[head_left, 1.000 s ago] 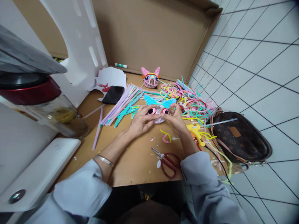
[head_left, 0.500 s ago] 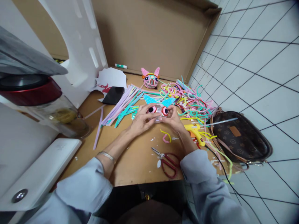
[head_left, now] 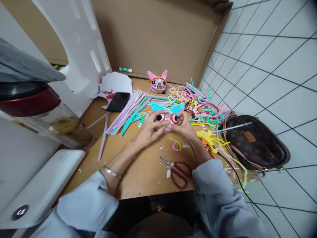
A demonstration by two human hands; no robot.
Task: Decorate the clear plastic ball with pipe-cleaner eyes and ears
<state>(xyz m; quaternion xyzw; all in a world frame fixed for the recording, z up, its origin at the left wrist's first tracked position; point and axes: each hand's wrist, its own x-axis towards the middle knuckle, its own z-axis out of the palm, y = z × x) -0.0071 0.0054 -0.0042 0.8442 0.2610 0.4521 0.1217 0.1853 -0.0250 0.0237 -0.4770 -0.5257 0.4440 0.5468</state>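
Note:
Between my hands is a clear, rounded craft figure (head_left: 167, 113) with two blue pointed ears and two red-rimmed black eyes. My left hand (head_left: 150, 127) grips its left side, fingers across the front below the left eye. On the other side, my right hand (head_left: 185, 127) pinches beside the right eye. A finished-looking pink-eared figure (head_left: 158, 84) stands behind it. Just below my hands lie a yellow and pink pipe cleaner piece (head_left: 176, 144) and red-handled scissors (head_left: 180, 172).
Straight pipe cleaners (head_left: 126, 112) lie left of a tangled pile (head_left: 198, 102). A yellow glue gun (head_left: 208, 138) and brown bag (head_left: 257, 142) are at right. A phone (head_left: 119, 101), lidded jar (head_left: 66, 124) and white device (head_left: 47, 185) stand left.
The view has shifted slightly. Both hands keep nearly the same hold on the blue-eared figure, and its left eye looks turned slightly.

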